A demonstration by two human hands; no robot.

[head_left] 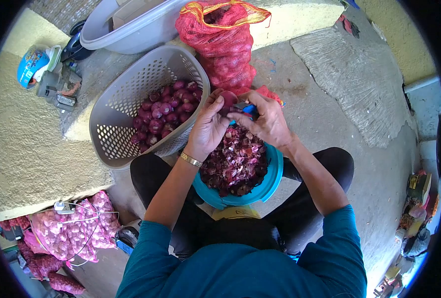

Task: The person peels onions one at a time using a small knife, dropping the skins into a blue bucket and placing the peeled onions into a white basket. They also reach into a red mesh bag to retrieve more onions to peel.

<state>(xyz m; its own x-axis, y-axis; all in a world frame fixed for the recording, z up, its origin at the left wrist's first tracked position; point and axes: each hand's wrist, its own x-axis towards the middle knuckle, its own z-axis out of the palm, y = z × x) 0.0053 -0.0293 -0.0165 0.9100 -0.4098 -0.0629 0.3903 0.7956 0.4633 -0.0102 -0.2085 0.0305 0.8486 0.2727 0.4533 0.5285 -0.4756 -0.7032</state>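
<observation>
Centrally, left hand point(208, 123): fingers curled closely around one red onion point(227, 101), above the far rim of the basin; this grip seemingly steadied it against the blade.
Right hand point(267, 119): fingers folded around a small blue-handled tool point(250, 110), probably a knife, its blade beside the onion's right side; exact contact could not be told.
Turquoise basin point(276, 174): between the person's knees, heaped with papery purple peelings point(235, 161); its place beneath both hands presumably let scraps drop straight in.
Grey perforated basket point(183, 64): on the floor, just beyond the left knee, glossy onions point(166, 109) gathered towards its right wall, apparently for easy reach.
Red mesh sack point(225, 54): upright, open-mouthed, beside the basket's far right corner, likely placed there to keep its contents handy.
</observation>
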